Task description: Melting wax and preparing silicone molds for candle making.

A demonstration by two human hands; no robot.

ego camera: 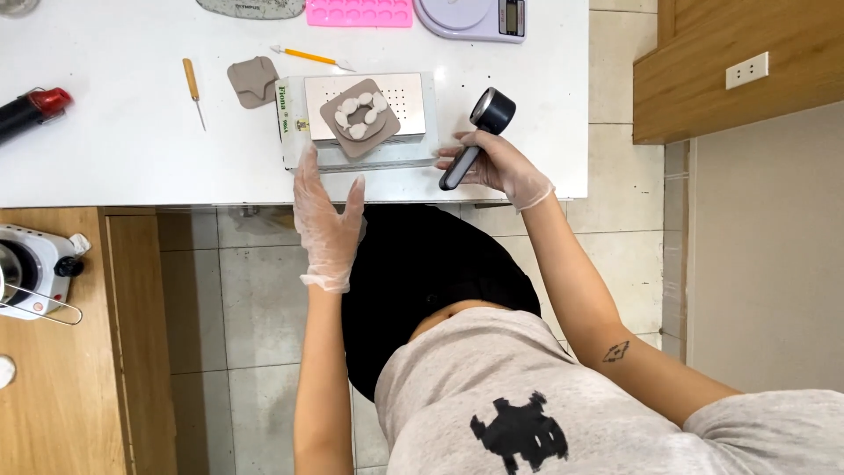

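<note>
A: Where are the 2 hands?
B: The right hand [499, 163] grips a black roller [479, 132] beside the white perforated box [413, 119]. The left hand [327, 215] lies flat, fingers spread, touching the box's front edge.

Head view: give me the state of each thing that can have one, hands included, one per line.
Left hand: gloved, open and flat, fingertips at the white box's near edge.
Right hand: gloved, closed around the black tool's handle.
Black tool: held, round head raised beside the box.
White box: flat on the table.
Brown pad: lying on the box, white pieces on top.
Wooden-handled pick: lying loose, untouched.
</note>
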